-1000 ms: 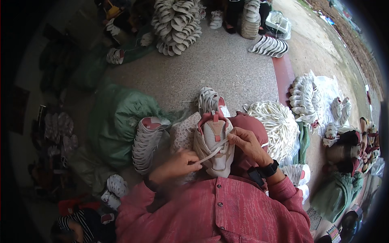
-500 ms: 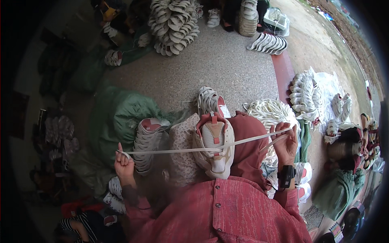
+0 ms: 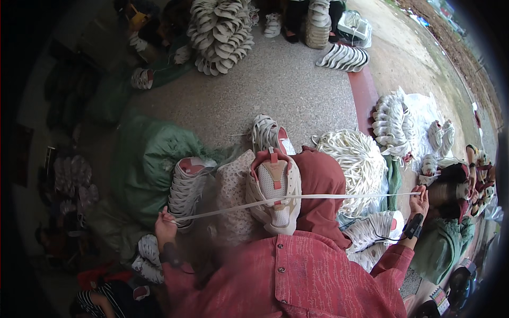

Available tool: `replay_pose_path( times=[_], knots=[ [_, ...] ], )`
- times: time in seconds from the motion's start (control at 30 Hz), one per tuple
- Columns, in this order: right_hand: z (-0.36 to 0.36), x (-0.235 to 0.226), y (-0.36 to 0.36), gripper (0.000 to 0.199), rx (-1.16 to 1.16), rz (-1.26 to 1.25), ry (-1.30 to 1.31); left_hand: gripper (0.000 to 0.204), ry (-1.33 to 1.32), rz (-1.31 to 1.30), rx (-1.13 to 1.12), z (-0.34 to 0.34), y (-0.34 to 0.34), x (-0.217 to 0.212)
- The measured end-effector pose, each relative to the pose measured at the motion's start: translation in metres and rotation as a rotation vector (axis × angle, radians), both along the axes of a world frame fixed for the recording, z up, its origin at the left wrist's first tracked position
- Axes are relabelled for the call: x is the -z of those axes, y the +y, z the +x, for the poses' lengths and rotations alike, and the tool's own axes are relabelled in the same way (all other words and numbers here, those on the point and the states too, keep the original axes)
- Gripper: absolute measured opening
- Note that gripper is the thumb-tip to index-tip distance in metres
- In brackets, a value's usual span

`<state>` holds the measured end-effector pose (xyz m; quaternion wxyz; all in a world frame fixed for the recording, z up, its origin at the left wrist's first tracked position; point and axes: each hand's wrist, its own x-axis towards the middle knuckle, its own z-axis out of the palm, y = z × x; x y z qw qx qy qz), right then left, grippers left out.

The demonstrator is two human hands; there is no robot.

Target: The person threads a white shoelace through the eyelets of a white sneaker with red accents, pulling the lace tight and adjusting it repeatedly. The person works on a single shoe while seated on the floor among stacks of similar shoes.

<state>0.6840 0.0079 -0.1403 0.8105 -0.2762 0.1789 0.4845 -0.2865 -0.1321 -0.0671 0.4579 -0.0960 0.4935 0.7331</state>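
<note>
Stretching white shoelace through sneaker, left hand, right hand

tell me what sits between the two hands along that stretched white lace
In the head view, the white lace runs taut from the left hand to the right hand, and midway it passes through the white and pink sneaker resting on the lap.

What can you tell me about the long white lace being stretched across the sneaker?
The white lace is a flat, pale, woven-looking band, pulled taut in a nearly straight line. It runs across the white and pink sneaker resting on the person's lap, seemingly threaded through near the toe. The left hand pinches one end low at the left; the right hand holds the other end out at the right. Between the hands it hangs in the air, touching only the shoe.
</note>
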Motion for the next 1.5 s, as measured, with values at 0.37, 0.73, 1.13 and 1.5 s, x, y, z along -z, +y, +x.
replay_pose_path(
  times=[0.37, 0.73, 1.13, 1.5],
  knots=[
    [-0.258, -0.117, 0.047, 0.053, -0.760, 0.072, -0.937, 0.020, 1.853, 0.061, 1.139, 0.179, 0.147, -0.131],
    [-0.421, -0.151, 0.026, 0.011, -1.493, 0.325, -1.471, 0.014, 1.498, 0.605, 1.452, 0.301, 0.194, -0.102],
    [-0.429, -0.166, 0.036, 0.014, -1.716, 0.119, -0.894, 0.012, 1.530, 0.550, 1.479, 0.307, 0.189, -0.101],
    [-0.424, -0.158, 0.048, 0.029, -1.561, 0.407, -1.572, 0.010, 1.527, 0.524, 1.479, 0.307, 0.185, -0.098]
  ],
)
